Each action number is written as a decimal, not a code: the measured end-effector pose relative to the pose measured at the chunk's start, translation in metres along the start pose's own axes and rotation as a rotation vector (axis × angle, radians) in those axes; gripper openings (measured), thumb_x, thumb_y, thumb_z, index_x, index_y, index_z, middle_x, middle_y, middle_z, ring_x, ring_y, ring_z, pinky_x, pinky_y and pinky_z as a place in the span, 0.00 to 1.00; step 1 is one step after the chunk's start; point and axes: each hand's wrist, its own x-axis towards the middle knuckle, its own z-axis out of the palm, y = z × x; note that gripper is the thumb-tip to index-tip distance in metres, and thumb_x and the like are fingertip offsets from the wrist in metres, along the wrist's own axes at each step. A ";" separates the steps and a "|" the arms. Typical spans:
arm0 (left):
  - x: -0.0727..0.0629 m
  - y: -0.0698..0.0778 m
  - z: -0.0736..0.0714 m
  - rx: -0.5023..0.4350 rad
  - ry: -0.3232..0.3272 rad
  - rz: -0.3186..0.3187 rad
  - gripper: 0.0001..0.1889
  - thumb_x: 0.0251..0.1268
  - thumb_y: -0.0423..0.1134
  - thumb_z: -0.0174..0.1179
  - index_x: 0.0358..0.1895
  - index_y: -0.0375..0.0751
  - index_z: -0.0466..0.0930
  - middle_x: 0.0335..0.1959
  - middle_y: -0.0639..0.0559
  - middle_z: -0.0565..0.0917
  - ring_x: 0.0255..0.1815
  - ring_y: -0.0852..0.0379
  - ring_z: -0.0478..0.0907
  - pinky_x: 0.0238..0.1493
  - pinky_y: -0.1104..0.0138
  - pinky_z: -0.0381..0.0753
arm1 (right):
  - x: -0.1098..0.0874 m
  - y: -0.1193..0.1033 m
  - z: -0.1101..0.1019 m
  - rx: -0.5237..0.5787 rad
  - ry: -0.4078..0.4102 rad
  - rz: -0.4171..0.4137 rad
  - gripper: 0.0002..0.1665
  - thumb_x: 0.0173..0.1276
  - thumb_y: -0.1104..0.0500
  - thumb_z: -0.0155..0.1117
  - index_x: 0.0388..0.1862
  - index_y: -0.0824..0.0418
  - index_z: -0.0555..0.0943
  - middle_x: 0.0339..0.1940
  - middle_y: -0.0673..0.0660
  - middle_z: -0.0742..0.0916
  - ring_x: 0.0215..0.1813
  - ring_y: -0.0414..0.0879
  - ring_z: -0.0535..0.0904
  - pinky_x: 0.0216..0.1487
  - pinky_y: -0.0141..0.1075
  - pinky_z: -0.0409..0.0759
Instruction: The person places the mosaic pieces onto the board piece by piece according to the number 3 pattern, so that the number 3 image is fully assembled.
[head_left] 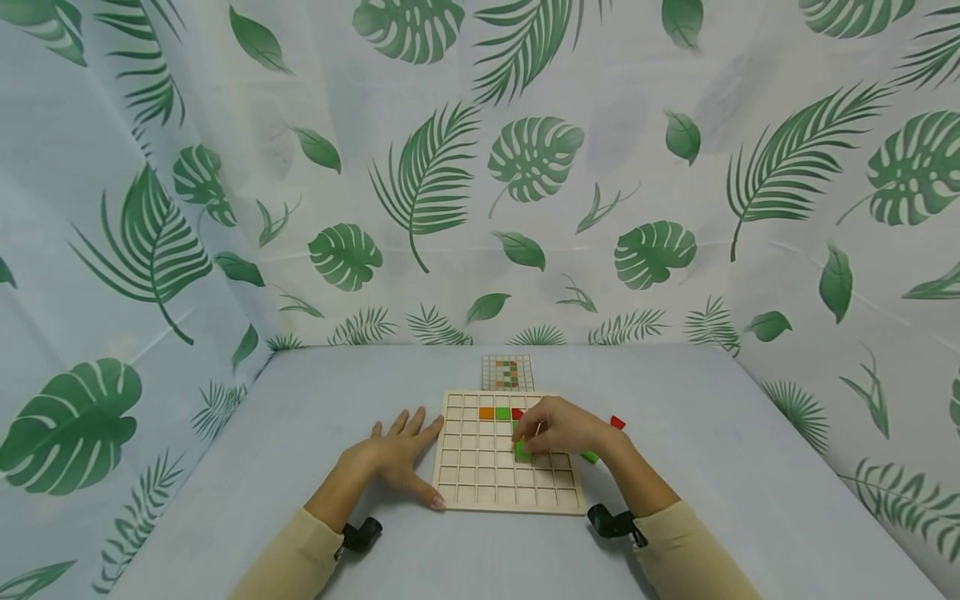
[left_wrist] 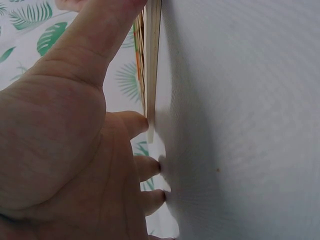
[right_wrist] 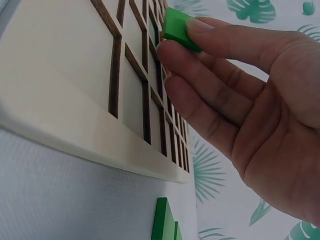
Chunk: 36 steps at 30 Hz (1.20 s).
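Observation:
A square wooden board (head_left: 477,492) with a grid of recessed cells lies on the table. My right hand (head_left: 564,423) is over its right half and pinches a green square tile (right_wrist: 177,27) between thumb and fingers, close above the cells. In an upper row sit an orange tile (head_left: 487,413), a green tile (head_left: 503,413) and a red piece (head_left: 517,413), the last partly hidden by the right hand. My left hand (head_left: 392,458) rests spread at the board's left edge, thumb near the front left corner and a fingertip touching the side farther back.
Behind the board lies a small card (head_left: 489,373) printed with a coloured grid pattern. To the board's right are a red piece (head_left: 617,422) and green pieces (right_wrist: 161,222) on the table. A leaf-patterned curtain (head_left: 450,192) closes off the back and sides.

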 end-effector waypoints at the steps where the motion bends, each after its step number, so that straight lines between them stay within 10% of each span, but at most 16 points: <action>1: 0.000 0.000 0.000 0.002 -0.002 -0.001 0.73 0.36 0.78 0.75 0.87 0.58 0.44 0.88 0.44 0.41 0.88 0.37 0.36 0.80 0.31 0.40 | 0.000 0.000 0.000 0.002 -0.003 0.001 0.08 0.67 0.67 0.73 0.44 0.63 0.91 0.32 0.57 0.91 0.34 0.46 0.85 0.36 0.31 0.83; 36: -0.001 0.001 -0.002 -0.013 -0.011 0.000 0.73 0.36 0.79 0.75 0.87 0.57 0.44 0.88 0.43 0.41 0.88 0.37 0.35 0.80 0.31 0.39 | 0.002 -0.002 0.007 -0.071 -0.016 0.101 0.10 0.57 0.67 0.81 0.37 0.57 0.90 0.29 0.50 0.87 0.31 0.39 0.77 0.32 0.30 0.78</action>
